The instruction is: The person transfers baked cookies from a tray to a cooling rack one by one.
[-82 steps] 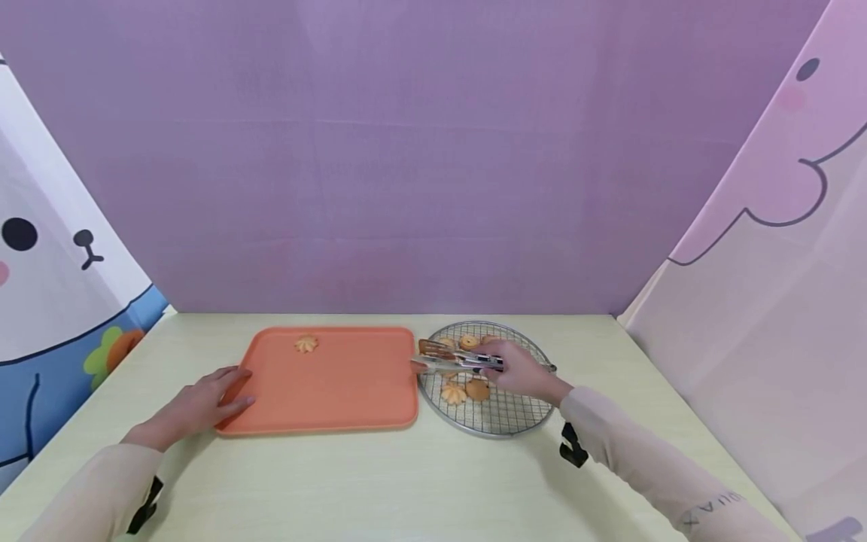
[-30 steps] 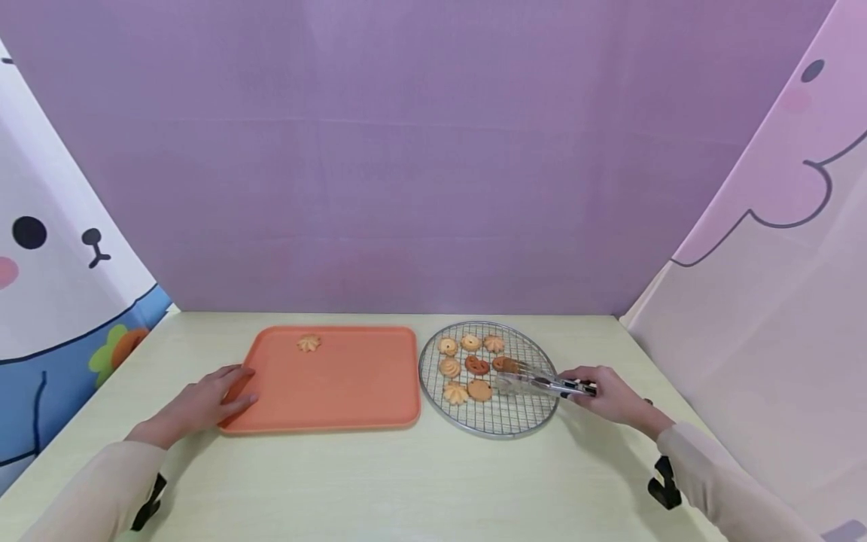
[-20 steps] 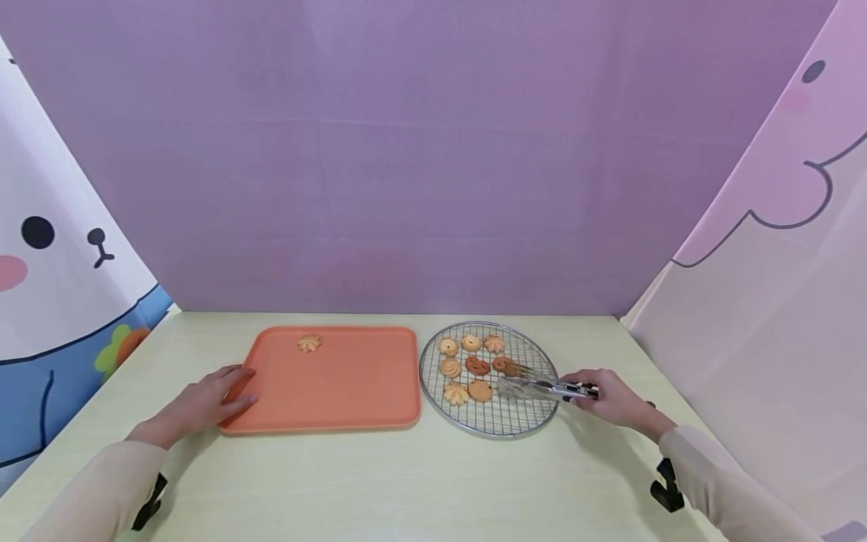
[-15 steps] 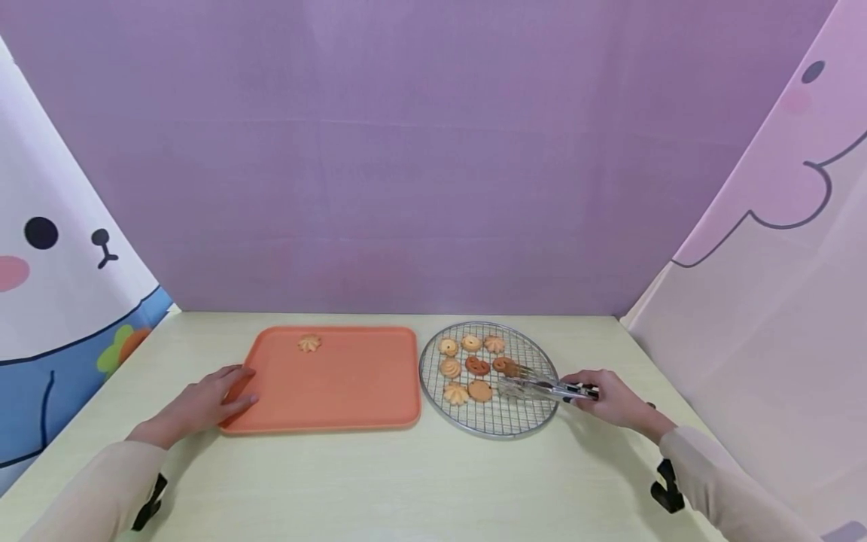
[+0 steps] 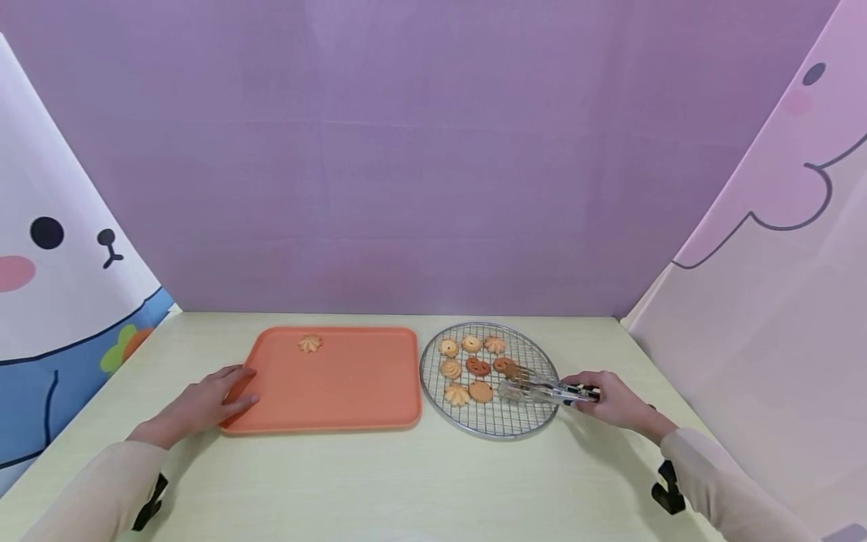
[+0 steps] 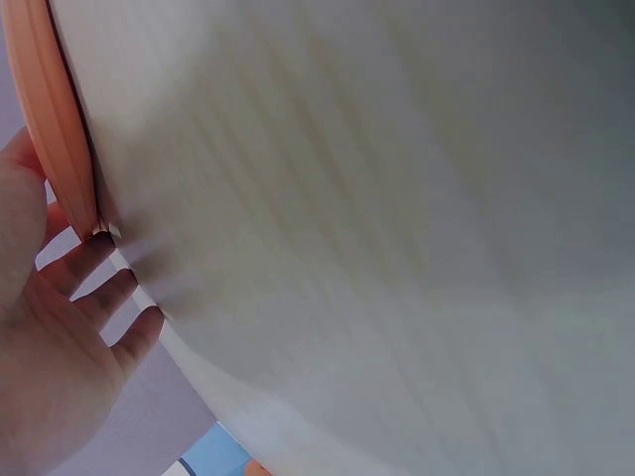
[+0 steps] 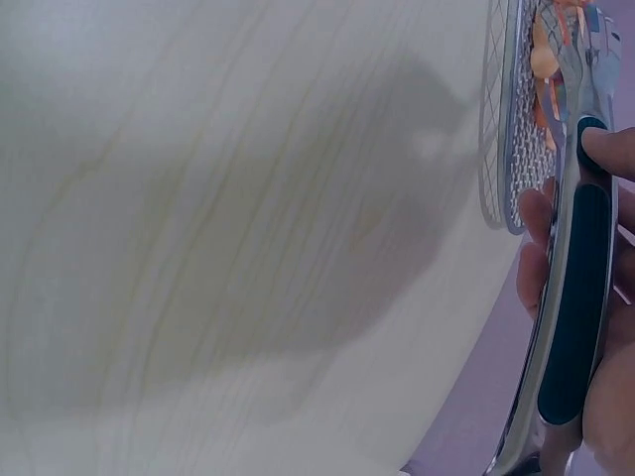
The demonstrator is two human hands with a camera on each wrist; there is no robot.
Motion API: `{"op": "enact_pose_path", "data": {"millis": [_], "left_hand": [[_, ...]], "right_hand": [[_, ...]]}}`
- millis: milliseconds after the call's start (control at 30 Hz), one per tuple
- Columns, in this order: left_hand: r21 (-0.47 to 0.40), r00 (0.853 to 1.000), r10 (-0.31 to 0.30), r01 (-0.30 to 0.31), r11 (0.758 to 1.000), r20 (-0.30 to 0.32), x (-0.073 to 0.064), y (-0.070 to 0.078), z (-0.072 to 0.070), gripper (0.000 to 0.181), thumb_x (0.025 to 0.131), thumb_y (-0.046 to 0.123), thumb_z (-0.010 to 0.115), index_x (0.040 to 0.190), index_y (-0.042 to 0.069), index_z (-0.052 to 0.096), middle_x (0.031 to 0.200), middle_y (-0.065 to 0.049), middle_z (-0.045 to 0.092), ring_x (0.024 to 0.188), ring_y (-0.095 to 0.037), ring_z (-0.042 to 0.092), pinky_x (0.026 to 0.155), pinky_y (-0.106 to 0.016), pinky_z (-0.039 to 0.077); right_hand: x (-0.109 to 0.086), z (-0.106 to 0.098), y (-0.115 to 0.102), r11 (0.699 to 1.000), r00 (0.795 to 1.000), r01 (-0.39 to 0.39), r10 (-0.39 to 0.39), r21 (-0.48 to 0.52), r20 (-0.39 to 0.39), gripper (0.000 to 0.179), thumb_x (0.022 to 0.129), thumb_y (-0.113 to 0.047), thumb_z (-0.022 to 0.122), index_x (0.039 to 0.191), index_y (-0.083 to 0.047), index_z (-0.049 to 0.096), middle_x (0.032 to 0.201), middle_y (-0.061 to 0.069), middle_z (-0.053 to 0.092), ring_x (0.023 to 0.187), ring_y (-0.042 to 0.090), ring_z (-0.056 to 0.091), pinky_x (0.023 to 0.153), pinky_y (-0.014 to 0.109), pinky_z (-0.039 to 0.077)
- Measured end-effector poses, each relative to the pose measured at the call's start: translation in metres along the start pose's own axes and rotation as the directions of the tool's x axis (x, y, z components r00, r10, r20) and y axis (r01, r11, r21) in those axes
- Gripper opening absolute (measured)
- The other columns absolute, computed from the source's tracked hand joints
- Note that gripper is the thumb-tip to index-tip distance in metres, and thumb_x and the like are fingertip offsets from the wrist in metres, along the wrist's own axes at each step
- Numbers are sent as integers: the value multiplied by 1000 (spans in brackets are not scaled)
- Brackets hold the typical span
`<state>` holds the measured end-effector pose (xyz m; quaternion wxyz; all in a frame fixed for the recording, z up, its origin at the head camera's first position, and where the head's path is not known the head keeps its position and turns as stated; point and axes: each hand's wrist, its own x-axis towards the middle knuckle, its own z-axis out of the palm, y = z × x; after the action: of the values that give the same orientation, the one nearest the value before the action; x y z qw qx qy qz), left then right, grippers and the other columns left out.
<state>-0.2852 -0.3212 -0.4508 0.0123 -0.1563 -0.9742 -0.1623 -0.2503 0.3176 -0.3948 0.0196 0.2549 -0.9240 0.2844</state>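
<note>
My left hand (image 5: 203, 404) rests at the left edge of an orange tray (image 5: 352, 384), thumb over its rim. In the left wrist view, several fingertips of that hand touch the table beside the tray's edge. One flower-shaped cookie (image 5: 310, 343) lies near the tray's back edge. On the right, my right hand (image 5: 612, 400) grips metal tongs (image 5: 565, 391) with dark handle grips. Their two heads stand apart over a round wire cooling rack (image 5: 497, 433). The far head is right at a brown cookie (image 5: 503, 365). Left of it lies a pretzel-shaped cookie (image 5: 478, 366).
Several pale cookies sit in rows on the rack's left half, among them a smooth round one (image 5: 481, 391) and a ridged one (image 5: 457, 394). A narrow strip of table separates tray and rack. A purple cloth backdrop (image 5: 406, 188) closes off the back of the table (image 5: 379, 482).
My right hand has moved the tongs rightward, from the rack's left edge near the tray to its right side. Over the last second they shift only slightly. My left hand stays at the tray.
</note>
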Motion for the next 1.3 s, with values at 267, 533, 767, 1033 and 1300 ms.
{"op": "enact_pose_path", "data": {"millis": [267, 533, 767, 1033, 1300], "left_hand": [[-2, 1000, 8, -8, 1000, 0, 0, 1, -1, 63, 84, 42, 60, 127, -2, 47, 128, -31, 44, 112, -51, 44, 85, -67, 39], [-7, 1000, -3, 3, 1000, 7, 0, 1, -1, 64, 84, 44, 60, 128, -2, 47, 128, -31, 44, 114, -50, 43, 86, -67, 39], [-13, 1000, -2, 2, 1000, 9, 1, 1, 0, 64, 84, 43, 60, 128, -2, 46, 128, -32, 43, 114, -50, 43, 87, -65, 39], [-11, 1000, -5, 5, 1000, 12, 0, -2, 1, 65, 84, 45, 59, 128, -2, 46, 129, -31, 43, 114, -50, 43, 88, -65, 39], [-11, 1000, -19, 19, 1000, 19, 1, -3, 2, 67, 84, 48, 58, 129, -1, 46, 130, -31, 42, 115, -50, 42, 87, -66, 38]], "right_hand": [[2, -4, -3, 1000, 1000, -7, 7, 5, -6, 36, 77, 2, 64, 112, 9, 58, 99, 26, 64, 51, -4, 43, 42, 18, 42], [12, -2, -5, 1000, 1000, 15, -15, -22, -23, 35, 78, 1, 64, 112, 8, 59, 100, 24, 64, 52, -4, 40, 42, 18, 40], [26, 6, -13, 1000, 1000, -10, 10, 6, 11, 36, 81, -3, 64, 115, 8, 57, 107, 26, 62, 54, -1, 42, 44, 18, 40], [45, 23, -26, 1000, 998, -19, 18, 19, 52, 39, 81, -2, 62, 119, 8, 55, 109, 26, 61, 45, 0, 33, 41, 19, 36], [65, 35, -39, 998, 997, 46, -48, 32, 59, 39, 83, -2, 62, 121, 2, 56, 114, 23, 61, 42, 0, 30, 43, 19, 37]]}}
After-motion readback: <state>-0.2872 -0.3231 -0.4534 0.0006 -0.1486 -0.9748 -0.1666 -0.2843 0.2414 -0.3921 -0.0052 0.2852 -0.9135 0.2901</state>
